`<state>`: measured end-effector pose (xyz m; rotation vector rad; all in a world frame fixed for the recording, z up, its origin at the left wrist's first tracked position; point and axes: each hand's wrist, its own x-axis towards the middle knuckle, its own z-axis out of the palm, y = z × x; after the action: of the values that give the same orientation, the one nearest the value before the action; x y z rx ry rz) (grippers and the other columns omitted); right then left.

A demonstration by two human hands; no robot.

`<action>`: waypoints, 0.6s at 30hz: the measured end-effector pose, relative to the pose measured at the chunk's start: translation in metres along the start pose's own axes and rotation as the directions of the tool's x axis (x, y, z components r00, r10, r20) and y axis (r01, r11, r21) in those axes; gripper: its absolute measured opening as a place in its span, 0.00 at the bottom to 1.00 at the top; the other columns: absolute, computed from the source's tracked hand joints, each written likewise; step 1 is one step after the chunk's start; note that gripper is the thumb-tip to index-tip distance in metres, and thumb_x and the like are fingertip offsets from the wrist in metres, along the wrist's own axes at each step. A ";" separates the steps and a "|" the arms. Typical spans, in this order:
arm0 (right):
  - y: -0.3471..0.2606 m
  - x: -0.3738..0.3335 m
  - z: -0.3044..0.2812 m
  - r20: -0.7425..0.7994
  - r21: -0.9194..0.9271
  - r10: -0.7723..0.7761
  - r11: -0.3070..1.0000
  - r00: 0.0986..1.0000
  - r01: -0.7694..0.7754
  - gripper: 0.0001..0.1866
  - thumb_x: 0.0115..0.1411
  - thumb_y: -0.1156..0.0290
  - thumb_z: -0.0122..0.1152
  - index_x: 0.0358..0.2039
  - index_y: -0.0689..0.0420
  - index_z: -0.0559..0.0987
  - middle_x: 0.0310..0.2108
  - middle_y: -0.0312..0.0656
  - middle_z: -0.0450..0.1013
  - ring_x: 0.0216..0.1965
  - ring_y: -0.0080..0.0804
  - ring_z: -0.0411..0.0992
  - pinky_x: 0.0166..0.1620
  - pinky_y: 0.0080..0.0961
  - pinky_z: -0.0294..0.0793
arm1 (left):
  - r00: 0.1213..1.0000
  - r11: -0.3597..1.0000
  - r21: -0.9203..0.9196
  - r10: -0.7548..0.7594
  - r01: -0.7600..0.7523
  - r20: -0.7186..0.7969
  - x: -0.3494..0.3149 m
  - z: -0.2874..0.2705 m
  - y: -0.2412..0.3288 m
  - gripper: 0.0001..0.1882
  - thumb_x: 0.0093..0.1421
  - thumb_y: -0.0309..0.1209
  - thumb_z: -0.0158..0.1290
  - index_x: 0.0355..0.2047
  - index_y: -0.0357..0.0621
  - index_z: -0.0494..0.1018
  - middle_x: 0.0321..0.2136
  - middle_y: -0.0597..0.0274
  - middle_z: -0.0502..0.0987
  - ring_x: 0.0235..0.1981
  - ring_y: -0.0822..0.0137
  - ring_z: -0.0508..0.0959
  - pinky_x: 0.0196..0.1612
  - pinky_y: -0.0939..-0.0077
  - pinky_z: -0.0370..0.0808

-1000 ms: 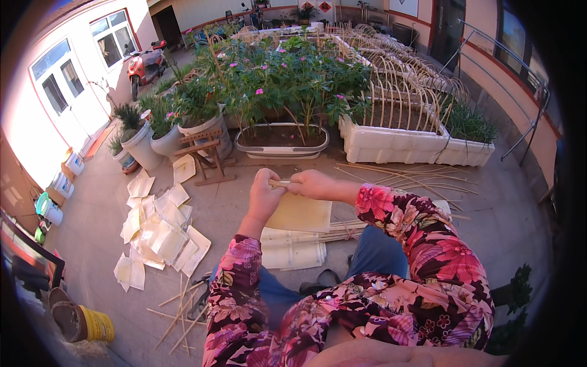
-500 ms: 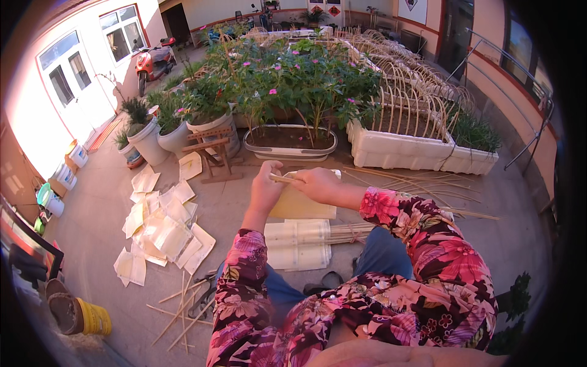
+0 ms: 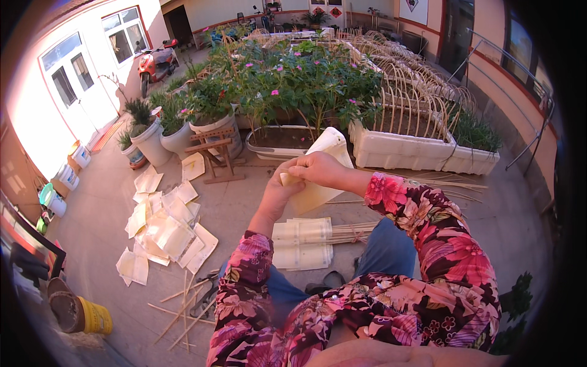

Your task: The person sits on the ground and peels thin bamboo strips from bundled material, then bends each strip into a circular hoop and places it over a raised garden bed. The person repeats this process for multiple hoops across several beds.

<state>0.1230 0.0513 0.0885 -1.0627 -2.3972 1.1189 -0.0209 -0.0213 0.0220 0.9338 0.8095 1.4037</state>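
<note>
Cream sheet (image 3: 316, 196) is pinched between both my hands, on my side of the oval planter (image 3: 269, 151), its curled top showing against that planter's right end. My left hand (image 3: 282, 186) grips the left edge; my right hand (image 3: 321, 169) closes on the upper part, nearer the middle. It slants from beyond my right hand down below both; which side is longer I cannot tell. Nearer me than the planter lie flat sheets (image 3: 302, 251) beside thin sticks (image 3: 351, 232); loose sheets (image 3: 165, 233) sprawl leftward of it.
</note>
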 end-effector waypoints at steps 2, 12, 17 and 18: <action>-0.003 -0.003 -0.005 0.072 0.034 0.015 0.999 0.997 -0.017 0.19 0.58 0.55 0.56 0.29 0.59 0.81 0.24 0.41 0.76 0.27 0.28 0.73 0.33 0.26 0.71 | 1.000 0.997 0.072 0.014 -0.015 0.015 0.000 0.000 0.004 0.29 0.52 0.21 0.59 0.55 0.45 0.65 0.47 0.65 0.71 0.47 0.72 0.72 0.51 0.77 0.69; 0.004 -0.004 0.007 0.154 0.318 0.144 0.930 0.978 -0.186 0.19 0.59 0.55 0.56 0.23 0.59 0.78 0.20 0.33 0.71 0.23 0.19 0.65 0.28 0.19 0.65 | 0.929 0.613 0.788 0.318 -0.049 -0.189 0.002 -0.007 -0.011 0.09 0.52 0.30 0.59 0.33 0.44 0.74 0.29 0.59 0.78 0.31 0.62 0.79 0.35 0.71 0.75; 0.016 0.003 0.008 0.154 0.056 0.110 0.991 0.982 -0.120 0.22 0.57 0.51 0.53 0.26 0.60 0.79 0.23 0.38 0.74 0.26 0.26 0.70 0.32 0.26 0.69 | 0.880 0.296 0.942 0.475 -0.155 -0.005 0.006 -0.018 -0.020 0.08 0.50 0.33 0.60 0.26 0.46 0.73 0.26 0.58 0.77 0.28 0.53 0.77 0.29 0.65 0.73; 0.018 0.002 0.008 0.150 -0.043 0.119 0.993 0.981 -0.113 0.23 0.57 0.50 0.51 0.26 0.60 0.79 0.25 0.42 0.76 0.28 0.32 0.73 0.35 0.30 0.71 | 0.887 0.240 0.961 0.461 -0.136 0.010 0.007 -0.019 -0.021 0.08 0.50 0.33 0.60 0.26 0.46 0.72 0.26 0.59 0.77 0.27 0.53 0.77 0.29 0.64 0.73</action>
<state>0.1262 0.0564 0.0700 -1.1817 -2.5081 1.2438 -0.0287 -0.0125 -0.0043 1.9439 1.9032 1.3145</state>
